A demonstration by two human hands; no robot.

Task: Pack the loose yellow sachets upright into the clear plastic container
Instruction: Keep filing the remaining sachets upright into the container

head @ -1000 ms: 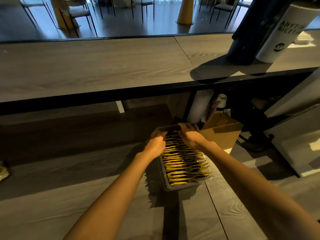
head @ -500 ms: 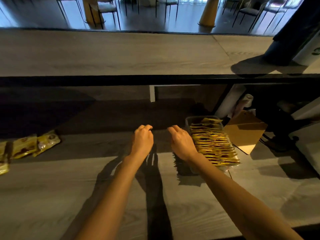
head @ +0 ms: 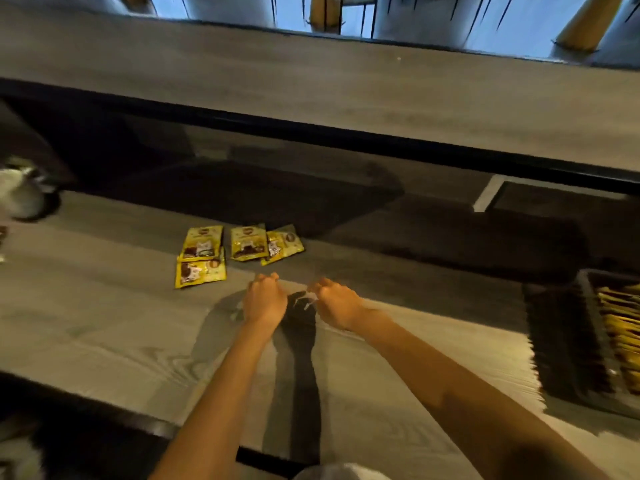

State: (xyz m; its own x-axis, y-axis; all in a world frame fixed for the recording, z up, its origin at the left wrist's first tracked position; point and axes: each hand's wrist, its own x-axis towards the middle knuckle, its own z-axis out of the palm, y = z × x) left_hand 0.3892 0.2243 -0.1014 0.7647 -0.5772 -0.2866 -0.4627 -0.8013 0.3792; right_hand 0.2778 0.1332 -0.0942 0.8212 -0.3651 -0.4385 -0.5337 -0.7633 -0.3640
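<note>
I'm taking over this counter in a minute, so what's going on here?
A person is packing yellow sachets into a clear plastic container. Right now the left hand and the right hand hover over the wooden counter with fingers curled, holding nothing, just short of four loose sachets lying flat. The container sits at the far right, already holding a row of sachets stood on edge.
</note>
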